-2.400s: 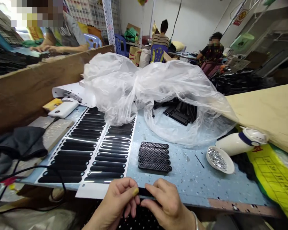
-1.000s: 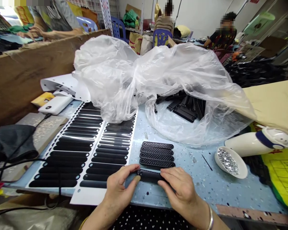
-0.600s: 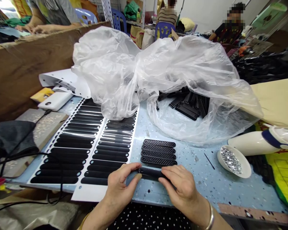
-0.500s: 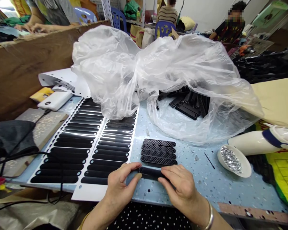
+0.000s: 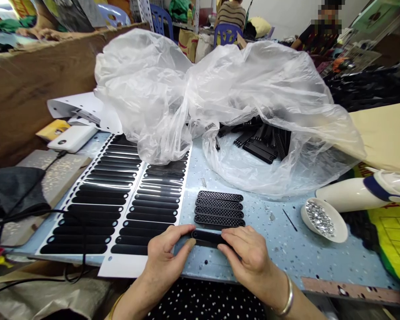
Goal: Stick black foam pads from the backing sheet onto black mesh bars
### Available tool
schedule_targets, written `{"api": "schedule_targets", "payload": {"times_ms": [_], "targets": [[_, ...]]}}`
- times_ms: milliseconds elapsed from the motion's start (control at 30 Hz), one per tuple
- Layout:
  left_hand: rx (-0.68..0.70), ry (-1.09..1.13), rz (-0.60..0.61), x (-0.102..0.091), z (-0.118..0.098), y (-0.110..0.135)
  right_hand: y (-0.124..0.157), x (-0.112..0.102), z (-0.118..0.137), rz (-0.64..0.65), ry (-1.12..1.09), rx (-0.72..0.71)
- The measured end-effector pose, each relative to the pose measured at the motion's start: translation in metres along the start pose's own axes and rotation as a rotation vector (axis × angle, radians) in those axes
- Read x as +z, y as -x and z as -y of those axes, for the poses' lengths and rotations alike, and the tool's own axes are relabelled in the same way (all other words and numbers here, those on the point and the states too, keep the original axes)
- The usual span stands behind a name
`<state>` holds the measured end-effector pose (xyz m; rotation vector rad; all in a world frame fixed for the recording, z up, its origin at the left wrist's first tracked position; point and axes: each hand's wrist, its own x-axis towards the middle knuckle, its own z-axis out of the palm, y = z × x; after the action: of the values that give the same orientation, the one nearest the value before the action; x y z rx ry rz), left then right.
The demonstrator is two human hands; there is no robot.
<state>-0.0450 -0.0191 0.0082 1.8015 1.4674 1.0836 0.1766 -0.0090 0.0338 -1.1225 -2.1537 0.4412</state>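
Note:
Between my two hands is a long black strip (image 5: 207,236) with rounded ends and a smooth, glossy top. My left hand (image 5: 168,251) pinches its left end between thumb and fingertips. At the other end, the thumb and fingers of my right hand (image 5: 248,251) close on it and cover that end. Just beyond the strip, several black plastic strips with a crosshatched face (image 5: 219,208) lie side by side on the table. To the left are white sheets (image 5: 123,266) bearing rows of black rounded stickers (image 5: 146,218).
A large clear plastic bag (image 5: 253,84) spreads across the back, with black plastic parts (image 5: 260,150) in its mouth. On the right stand a bowl (image 5: 340,229) of small shiny pieces and a white bottle (image 5: 343,195) on its side. A black cable (image 5: 85,240) crosses the left sheet.
The view has shifted slightly. Both hands keep their grip on the black strip; the thin edge that stood apart below it now looks closer against it.

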Motion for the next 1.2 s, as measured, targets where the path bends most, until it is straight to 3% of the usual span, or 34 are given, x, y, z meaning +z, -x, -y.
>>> {"api": "schedule_targets", "payload": {"times_ms": [467,1200], "targets": [[-0.029,0.026,-0.008,0.0000,0.0029,0.0018,0.0029,0.0016,-0.0006,0.009,-0.027,0.082],[-0.022,0.025,-0.006,-0.0001,0.0005,0.0011,-0.0016,-0.0001,0.0029,0.007,0.020,0.043]]}}
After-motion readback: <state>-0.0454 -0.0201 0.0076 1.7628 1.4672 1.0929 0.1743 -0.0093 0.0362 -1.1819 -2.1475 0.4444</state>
